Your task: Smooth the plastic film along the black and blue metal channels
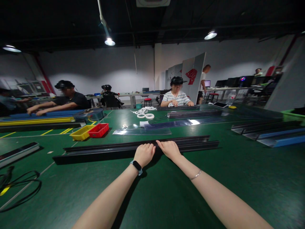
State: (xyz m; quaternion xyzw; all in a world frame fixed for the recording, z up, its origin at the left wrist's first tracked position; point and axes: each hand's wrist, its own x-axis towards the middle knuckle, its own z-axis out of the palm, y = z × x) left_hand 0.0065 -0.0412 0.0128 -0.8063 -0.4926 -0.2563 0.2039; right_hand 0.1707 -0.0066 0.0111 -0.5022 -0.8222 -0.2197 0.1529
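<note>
A long black U-shaped profile lies across the green table in front of me, its channel facing up. My left hand is closed over its near wall around the middle, knuckles up. Just to the right, my right hand grips the same stretch of the profile, with its thumb pointing left toward the other hand. The fingertips of both hands are hidden inside the channel, so anything small beneath them cannot be seen. A watch is on my left wrist.
Beyond the profile lie clear plastic strips, white tape rolls, a yellow bin and a red bin. More profiles lie right; cables lie left. A co-worker sits opposite, another works at left.
</note>
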